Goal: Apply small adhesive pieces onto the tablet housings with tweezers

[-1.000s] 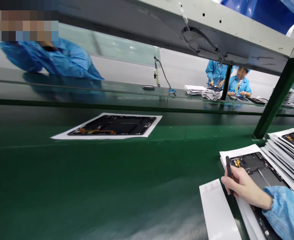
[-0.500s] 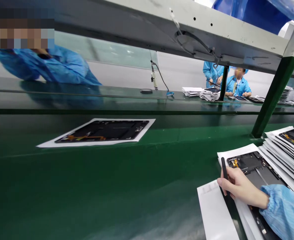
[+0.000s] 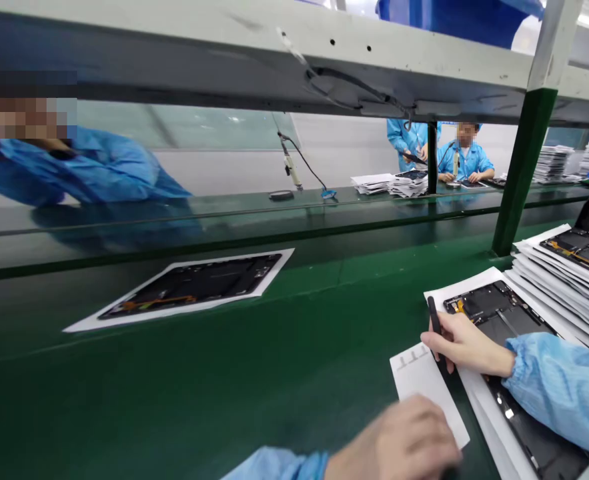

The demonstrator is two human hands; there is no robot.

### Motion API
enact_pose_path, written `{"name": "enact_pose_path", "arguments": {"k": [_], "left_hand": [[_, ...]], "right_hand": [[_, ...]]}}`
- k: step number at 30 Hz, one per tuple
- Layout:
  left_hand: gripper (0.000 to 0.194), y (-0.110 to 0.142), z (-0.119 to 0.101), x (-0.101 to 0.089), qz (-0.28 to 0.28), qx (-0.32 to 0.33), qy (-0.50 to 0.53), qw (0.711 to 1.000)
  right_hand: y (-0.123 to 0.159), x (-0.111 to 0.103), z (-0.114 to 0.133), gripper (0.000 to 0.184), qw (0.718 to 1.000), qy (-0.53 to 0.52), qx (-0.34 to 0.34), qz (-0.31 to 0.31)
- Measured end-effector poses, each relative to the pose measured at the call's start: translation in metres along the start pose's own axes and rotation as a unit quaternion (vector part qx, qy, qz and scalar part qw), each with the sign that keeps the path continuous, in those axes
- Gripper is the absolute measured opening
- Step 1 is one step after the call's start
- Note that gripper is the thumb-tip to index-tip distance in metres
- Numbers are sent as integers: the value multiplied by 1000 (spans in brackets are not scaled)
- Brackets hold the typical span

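Right hand (image 3: 469, 343) pinches the black tool (image 3: 433, 316) near the white strip (image 3: 420, 375). Left hand (image 3: 399, 443), blurred, overlaps the strip in view; finger state cannot be told.

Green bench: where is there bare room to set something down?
The green bench is bare between the left panel and the white card, and further back toward the green post. Crowded on the right: right panel, paper stack, right hand with black tool; the left hand is by the card.

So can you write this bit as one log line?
Right hand: holds black tool | Left hand: blurred, by white card, grip unclear | Dark panel: flat on white sheet
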State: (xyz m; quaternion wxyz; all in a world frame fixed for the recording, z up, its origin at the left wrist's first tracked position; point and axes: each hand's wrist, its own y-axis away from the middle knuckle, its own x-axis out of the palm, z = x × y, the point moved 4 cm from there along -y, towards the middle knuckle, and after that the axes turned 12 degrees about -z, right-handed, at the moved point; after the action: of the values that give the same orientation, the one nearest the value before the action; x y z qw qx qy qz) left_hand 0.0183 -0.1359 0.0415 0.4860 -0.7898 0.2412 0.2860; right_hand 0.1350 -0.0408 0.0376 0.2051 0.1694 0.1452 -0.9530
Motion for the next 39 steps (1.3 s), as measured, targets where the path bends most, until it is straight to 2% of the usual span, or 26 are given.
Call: {"name": "enact_pose_path", "arguments": {"k": [2, 4, 5, 7, 9, 11, 16, 20, 24, 30, 33, 39], "left_hand": [[21, 5, 7, -12, -59, -1, -47, 997], [23, 9, 18, -22, -97, -42, -105, 989], [23, 10, 23, -23, -87, -69, -123, 986], [26, 9, 32, -20, -32, -111, -139, 983], [37, 7, 36, -13, 32, -134, -138, 981], [43, 3, 38, -8, 66, -144, -129, 979], [45, 1, 38, -6, 64, -164, -121, 977], [54, 6, 43, -10, 27, -202, -138, 969], [46, 9, 50, -12, -9, -241, -161, 957], [37, 9, 52, -11, -3, -237, -161, 958], [32, 8, 50, -10, 2, -218, -149, 964], [33, 7, 47, -8, 9, -176, -116, 977]], "right_hand": [[1, -2, 1, 22, 1000, -3, 3, -9], [2, -4, 2, 23, 1000, -4, 9, -12], [3, -5, 2, 24, 1000, -5, 13, -12], [5, -6, 2, 26, 1000, -5, 19, -9], [7, -8, 3, 30, 1000, -4, 24, -5], [8, -9, 5, 34, 1000, -2, 28, 0], [9, -9, 10, 38, 1000, 5, 24, 10], [9, -9, 10, 38, 1000, 2, 18, 7], [9, -9, 8, 36, 1000, 0, 19, 3], [9, -9, 8, 30, 1000, 16, 13, -2], [8, -8, 7, 30, 1000, 22, 8, -4], [8, -7, 7, 29, 1000, 31, -2, -4]]}}
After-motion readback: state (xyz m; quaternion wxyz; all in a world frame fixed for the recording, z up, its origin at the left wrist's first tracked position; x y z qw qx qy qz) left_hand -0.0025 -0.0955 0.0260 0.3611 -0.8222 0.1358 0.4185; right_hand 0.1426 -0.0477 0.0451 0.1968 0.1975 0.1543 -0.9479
